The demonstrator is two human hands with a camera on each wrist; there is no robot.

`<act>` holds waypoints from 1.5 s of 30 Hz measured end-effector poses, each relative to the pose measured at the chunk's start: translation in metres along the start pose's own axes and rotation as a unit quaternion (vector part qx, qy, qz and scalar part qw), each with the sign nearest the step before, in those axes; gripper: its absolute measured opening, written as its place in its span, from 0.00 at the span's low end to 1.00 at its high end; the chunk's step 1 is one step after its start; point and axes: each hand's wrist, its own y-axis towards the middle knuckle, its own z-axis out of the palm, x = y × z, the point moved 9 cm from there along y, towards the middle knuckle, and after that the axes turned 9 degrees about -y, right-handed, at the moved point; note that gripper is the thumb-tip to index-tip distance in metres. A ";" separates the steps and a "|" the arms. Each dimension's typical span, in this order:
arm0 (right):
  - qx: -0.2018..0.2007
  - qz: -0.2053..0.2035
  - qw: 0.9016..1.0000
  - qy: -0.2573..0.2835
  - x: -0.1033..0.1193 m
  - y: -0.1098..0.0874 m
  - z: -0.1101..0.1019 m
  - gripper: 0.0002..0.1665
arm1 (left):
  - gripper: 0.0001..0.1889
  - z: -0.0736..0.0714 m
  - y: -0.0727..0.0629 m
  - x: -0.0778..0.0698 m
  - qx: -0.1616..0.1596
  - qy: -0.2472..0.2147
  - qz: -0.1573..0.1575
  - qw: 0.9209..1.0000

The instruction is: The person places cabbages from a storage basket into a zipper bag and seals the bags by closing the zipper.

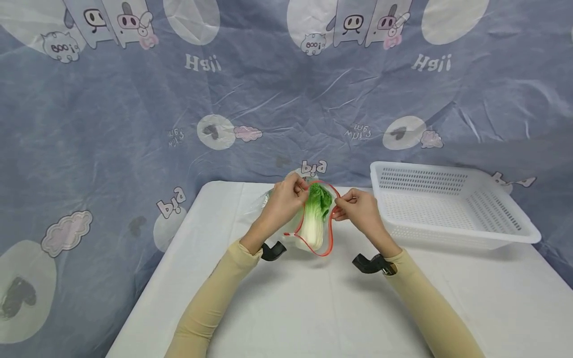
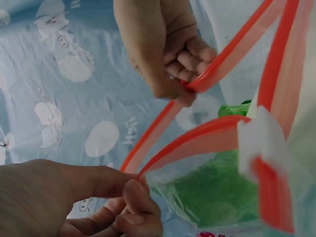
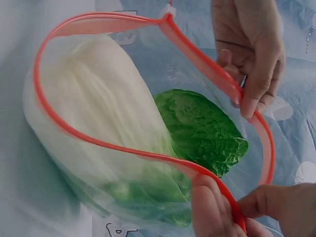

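Observation:
A clear zip bag with a red zipper edge (image 1: 331, 233) lies on the white table, its mouth spread into a loop. In the bag sits a napa cabbage (image 1: 312, 226), pale stalk toward me and green leaves away. My left hand (image 1: 286, 196) pinches the zipper edge on the left, thumb against finger, as the left wrist view shows. My right hand (image 1: 359, 210) pinches the same edge on the right. A white zipper slider (image 2: 261, 140) sits on the red strip, touched by neither hand. In the right wrist view the cabbage (image 3: 103, 94) shows through the loop.
A white perforated plastic basket (image 1: 452, 231) stands on the table (image 1: 286, 308) at the right. Clear crinkled plastic (image 1: 255, 206) lies left of the bag, partly behind my left hand. A blue-grey patterned cloth (image 1: 277, 99) hangs behind the table.

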 end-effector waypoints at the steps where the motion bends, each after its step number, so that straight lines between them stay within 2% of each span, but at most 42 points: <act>1: -0.010 0.004 1.000 0.015 0.000 0.000 -0.003 0.10 | 0.03 0.003 -0.001 0.000 0.010 0.009 -0.005 1.000; 5: -0.047 -0.001 0.997 0.068 0.001 0.000 -0.014 0.11 | 0.09 0.018 -0.006 0.002 0.066 0.049 -0.039 0.996; 10: -0.083 -0.015 0.991 0.107 0.002 -0.001 -0.028 0.10 | 0.12 0.030 -0.015 0.004 0.134 0.089 -0.073 0.984; 13: -0.093 -0.013 0.989 0.114 0.001 0.000 -0.036 0.09 | 0.12 0.031 -0.020 0.007 0.170 0.120 -0.090 0.974; 16: -0.094 -0.009 0.988 0.124 0.000 0.001 -0.044 0.09 | 0.13 0.029 -0.025 0.014 0.202 0.158 -0.107 0.960; 19: -0.091 -0.011 0.987 0.134 0.001 0.001 -0.053 0.11 | 0.17 0.021 -0.025 0.020 0.213 0.193 -0.114 0.951; 20: -0.090 -0.013 0.987 0.134 0.001 0.001 -0.056 0.11 | 0.19 0.016 -0.023 0.022 0.207 0.201 -0.116 0.950; 22: -0.087 -0.018 0.987 0.135 0.003 0.000 -0.062 0.13 | 0.19 0.004 -0.019 0.023 0.176 0.212 -0.117 0.954; 26: -0.083 -0.029 0.989 0.117 0.009 -0.002 -0.071 0.16 | 0.18 -0.027 -0.010 0.019 0.070 0.220 -0.097 0.968; 28: -0.080 -0.032 0.990 0.107 0.013 -0.004 -0.074 0.17 | 0.15 -0.040 -0.007 0.015 0.010 0.217 -0.082 0.973; 30: -0.072 -0.036 0.991 0.105 0.019 -0.006 -0.076 0.19 | 0.15 -0.049 -0.006 0.012 -0.038 0.198 -0.066 0.977; 32: -0.061 -0.037 0.991 0.111 0.025 -0.009 -0.078 0.21 | 0.14 -0.056 -0.005 0.009 -0.070 0.151 -0.051 0.985; 34: -0.051 -0.043 0.991 0.118 0.030 -0.013 -0.081 0.22 | 0.13 -0.062 -0.005 0.008 -0.089 0.087 -0.041 0.991; 36: -0.041 -0.053 0.989 0.132 0.036 -0.016 -0.084 0.22 | 0.14 -0.068 -0.005 0.009 -0.095 0.034 -0.044 0.994; 39: -0.039 -0.067 0.986 0.148 0.043 -0.019 -0.087 0.22 | 0.13 -0.073 -0.004 0.013 -0.078 -0.036 -0.064 0.994; 41: -0.043 -0.073 0.982 0.166 0.045 -0.020 -0.089 0.22 | 0.12 -0.070 -0.003 0.016 -0.045 -0.078 -0.082 0.993; 45: -0.070 -0.077 0.977 0.184 0.042 -0.020 -0.093 0.20 | 0.12 -0.057 0.000 0.024 0.042 -0.174 -0.111 0.978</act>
